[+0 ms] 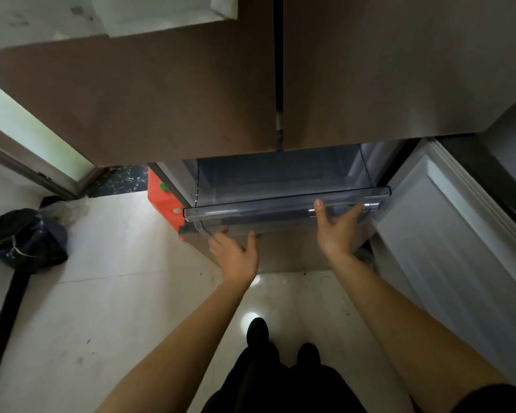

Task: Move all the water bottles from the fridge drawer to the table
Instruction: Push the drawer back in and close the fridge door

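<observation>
Hands at drawer front, both spread and holding nothing. Left hand [236, 254] fingers apart, tips touching lower left corner of clear fridge drawer [286, 204]. Right hand [337, 228] also splayed, palm flat against drawer face on right side, thumb up at front rim. No grip clamped on anything.

Drawer pulled partway out from under closed upper fridge doors [191, 93]. Interior visible through open top and clear walls: looks bare, no water bottles to be seen. Cannot tell whether any lie hidden at far back under doors. Surface meant to receive bottles not in view.

Step in hand, by judgement: handling drawer itself, either last of emptying or pushing it home. Flat palms suggest a push rather than a pull, though not certain. Next move calls for even pressure from both sides so drawer runs straight on its rails, fingers kept off rim where it meets cabinet.

Edges and room: open lower door [447, 222] swung out close on right, just beside right wrist; little clearance that side. Orange object [164, 201] wedged at left corner of fridge, touching drawer's left end or nearly. Dark bag [27, 236] on floor [125, 278] well apart to left. Pale floor open behind and left of feet [258, 332], good room to step back.
</observation>
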Available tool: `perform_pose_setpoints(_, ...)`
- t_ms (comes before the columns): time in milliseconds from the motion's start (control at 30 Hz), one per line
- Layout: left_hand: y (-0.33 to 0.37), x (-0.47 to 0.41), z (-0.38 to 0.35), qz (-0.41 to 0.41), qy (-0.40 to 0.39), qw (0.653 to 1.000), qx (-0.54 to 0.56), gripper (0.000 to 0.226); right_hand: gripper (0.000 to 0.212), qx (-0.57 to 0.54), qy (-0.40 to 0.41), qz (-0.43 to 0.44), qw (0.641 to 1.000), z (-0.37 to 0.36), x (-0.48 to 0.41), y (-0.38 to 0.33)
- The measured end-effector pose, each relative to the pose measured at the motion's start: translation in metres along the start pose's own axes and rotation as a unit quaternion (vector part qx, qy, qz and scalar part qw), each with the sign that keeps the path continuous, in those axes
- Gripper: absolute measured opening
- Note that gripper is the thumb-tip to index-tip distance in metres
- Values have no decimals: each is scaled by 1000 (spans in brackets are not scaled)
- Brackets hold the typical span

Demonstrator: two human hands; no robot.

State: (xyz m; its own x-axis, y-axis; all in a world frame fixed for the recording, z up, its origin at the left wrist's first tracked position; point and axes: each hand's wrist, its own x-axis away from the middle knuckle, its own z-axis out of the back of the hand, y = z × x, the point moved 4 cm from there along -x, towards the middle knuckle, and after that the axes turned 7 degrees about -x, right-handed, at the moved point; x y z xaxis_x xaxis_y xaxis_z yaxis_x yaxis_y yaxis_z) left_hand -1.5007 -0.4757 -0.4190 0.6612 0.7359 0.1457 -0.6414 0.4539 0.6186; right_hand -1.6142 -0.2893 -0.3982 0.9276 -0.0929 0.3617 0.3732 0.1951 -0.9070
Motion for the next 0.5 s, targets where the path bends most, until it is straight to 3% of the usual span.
perform_pose_setpoints(100,12,-6,-16,39,-95,989,106,81,72,29,-38,13,999,-12,2,17)
perform_pose_setpoints(167,23,-13,-22,31,-124,987,101,82,67,34,-68,28,997,-20,2,28)
perform_pose_setpoints(300,20,-44,-24,-80,-112,988,-62,79,81,74,-129,47,988,-32,-15,23)
perform_pose_setpoints(400,7,-76,-18,-157,-128,955,-215,79,93,140,-160,70,975,-33,-44,14)
perform_pose_setpoints(500,7,-103,-14,-202,-153,927,-276,85,106,203,-180,105,957,-34,-66,12)
